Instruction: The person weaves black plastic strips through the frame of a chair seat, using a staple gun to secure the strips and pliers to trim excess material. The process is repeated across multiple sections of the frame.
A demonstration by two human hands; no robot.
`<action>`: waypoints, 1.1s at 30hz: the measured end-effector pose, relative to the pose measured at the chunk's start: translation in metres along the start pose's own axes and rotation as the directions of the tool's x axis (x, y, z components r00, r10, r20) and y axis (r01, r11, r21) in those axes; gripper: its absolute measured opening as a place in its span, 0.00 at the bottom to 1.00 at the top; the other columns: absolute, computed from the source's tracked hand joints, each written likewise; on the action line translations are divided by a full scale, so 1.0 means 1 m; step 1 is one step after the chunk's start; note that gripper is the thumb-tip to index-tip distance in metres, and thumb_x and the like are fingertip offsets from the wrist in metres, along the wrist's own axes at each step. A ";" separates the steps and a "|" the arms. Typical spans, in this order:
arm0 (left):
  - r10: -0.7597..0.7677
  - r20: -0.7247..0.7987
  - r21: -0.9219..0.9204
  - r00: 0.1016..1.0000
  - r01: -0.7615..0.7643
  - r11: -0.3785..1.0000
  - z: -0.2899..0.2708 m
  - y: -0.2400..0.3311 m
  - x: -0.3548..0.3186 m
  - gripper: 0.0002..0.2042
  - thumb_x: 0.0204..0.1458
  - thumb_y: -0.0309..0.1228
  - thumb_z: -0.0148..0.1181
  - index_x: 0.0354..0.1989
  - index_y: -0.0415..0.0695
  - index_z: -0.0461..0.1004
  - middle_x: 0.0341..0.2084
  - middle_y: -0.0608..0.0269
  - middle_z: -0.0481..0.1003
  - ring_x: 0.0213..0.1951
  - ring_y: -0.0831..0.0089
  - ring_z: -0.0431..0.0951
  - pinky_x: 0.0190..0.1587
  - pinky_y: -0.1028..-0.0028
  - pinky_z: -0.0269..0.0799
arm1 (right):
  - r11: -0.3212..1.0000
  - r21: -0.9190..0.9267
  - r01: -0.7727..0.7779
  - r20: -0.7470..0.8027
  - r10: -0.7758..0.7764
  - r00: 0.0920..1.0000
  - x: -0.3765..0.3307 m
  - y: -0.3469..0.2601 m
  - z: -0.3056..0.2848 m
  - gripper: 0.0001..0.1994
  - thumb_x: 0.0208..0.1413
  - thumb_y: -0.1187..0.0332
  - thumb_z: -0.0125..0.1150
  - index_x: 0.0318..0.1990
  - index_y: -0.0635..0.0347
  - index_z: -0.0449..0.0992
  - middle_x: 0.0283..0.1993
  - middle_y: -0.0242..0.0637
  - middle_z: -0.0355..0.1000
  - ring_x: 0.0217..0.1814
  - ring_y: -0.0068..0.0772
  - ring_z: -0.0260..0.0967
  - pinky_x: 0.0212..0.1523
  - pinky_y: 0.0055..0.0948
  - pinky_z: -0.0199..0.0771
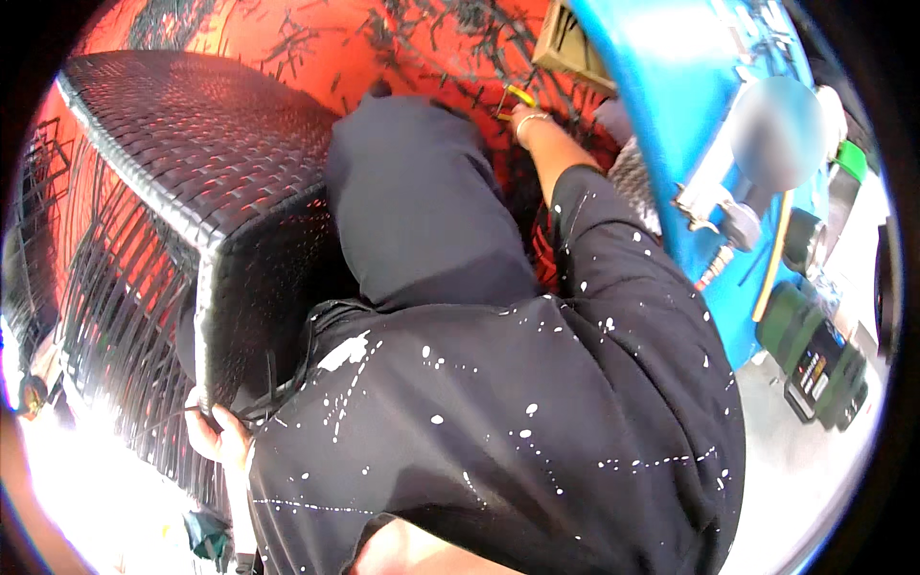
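The left hand (218, 433) sits low at the near corner of a dark woven wicker frame (206, 163), its fingers (230, 419) curled around a loose black strand (172, 414) at the bottom of that corner. The frame stands on an orange floor (402, 48) and fills the floor's left side, its flat woven top tilted toward the camera. The right hand (525, 123) reaches far out to the floor's far edge, a bangle at the wrist, touching a small yellow-handled tool (517, 96) among scattered black offcuts (450, 29); whether its fingers are closed on the tool cannot be told. A black paint-spattered garment (498, 412) fills the foreground. To the right stands a blue machine (671, 144), with a green power tool (815, 359) beside it.
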State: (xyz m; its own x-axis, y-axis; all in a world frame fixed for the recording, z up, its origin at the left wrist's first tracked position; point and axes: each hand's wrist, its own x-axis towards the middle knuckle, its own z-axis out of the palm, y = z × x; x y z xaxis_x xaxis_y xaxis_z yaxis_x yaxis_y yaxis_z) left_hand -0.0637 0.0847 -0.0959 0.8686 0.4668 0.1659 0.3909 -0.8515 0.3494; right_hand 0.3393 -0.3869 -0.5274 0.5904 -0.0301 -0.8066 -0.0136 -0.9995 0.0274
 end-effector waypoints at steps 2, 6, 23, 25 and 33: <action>-0.001 -0.203 0.218 0.979 0.046 0.975 0.000 -0.044 -0.028 0.14 0.59 0.27 0.55 0.50 0.33 0.74 0.40 0.50 0.79 0.42 0.62 0.79 0.50 0.64 0.72 | 0.999 -0.051 -0.017 -0.023 0.016 1.000 0.003 -0.005 0.006 0.32 0.58 0.70 0.56 0.71 0.44 0.55 0.68 0.48 0.63 0.68 0.53 0.63 0.66 0.44 0.65; 0.064 -0.136 0.272 0.989 -0.025 0.962 -0.005 -0.034 -0.028 0.20 0.60 0.33 0.57 0.56 0.32 0.72 0.48 0.48 0.77 0.48 0.61 0.77 0.52 0.67 0.71 | 0.998 -0.036 -0.047 0.036 0.048 0.998 0.070 0.026 0.041 0.35 0.57 0.69 0.58 0.72 0.43 0.52 0.68 0.46 0.64 0.68 0.49 0.64 0.65 0.44 0.66; 0.108 -0.024 0.067 0.994 -0.106 0.992 0.003 0.054 0.026 0.10 0.45 0.24 0.58 0.37 0.40 0.78 0.27 0.57 0.77 0.26 0.64 0.78 0.35 0.71 0.74 | 0.768 0.404 0.497 -0.726 -0.061 0.685 0.002 -0.013 0.026 0.16 0.48 0.55 0.70 0.34 0.59 0.84 0.41 0.43 0.75 0.45 0.40 0.75 0.49 0.36 0.75; 0.146 -0.128 0.049 0.981 -0.140 0.989 0.009 0.055 0.033 0.08 0.43 0.23 0.60 0.34 0.40 0.78 0.23 0.58 0.75 0.23 0.65 0.75 0.31 0.71 0.73 | 0.683 0.441 0.582 -0.821 0.045 0.570 -0.027 -0.032 -0.008 0.14 0.47 0.58 0.72 0.35 0.58 0.85 0.42 0.43 0.75 0.41 0.38 0.75 0.47 0.34 0.76; 0.200 -0.375 -0.167 0.905 -0.279 0.946 0.042 0.021 0.058 0.18 0.43 0.23 0.68 0.47 0.40 0.78 0.29 0.61 0.78 0.27 0.76 0.76 0.34 0.77 0.74 | 0.122 0.208 0.971 -0.977 -0.016 0.211 -0.237 -0.124 -0.179 0.14 0.54 0.77 0.67 0.48 0.72 0.78 0.56 0.42 0.67 0.53 0.31 0.72 0.55 0.29 0.75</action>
State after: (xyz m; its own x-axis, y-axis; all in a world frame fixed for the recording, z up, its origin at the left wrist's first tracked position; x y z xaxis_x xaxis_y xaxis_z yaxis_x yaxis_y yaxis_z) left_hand 0.0080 0.0838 -0.1180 0.7502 0.3414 0.5663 0.0766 -0.8955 0.4384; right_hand 0.3462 -0.2554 -0.2340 0.9137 0.0152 0.4061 0.4036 -0.1518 -0.9023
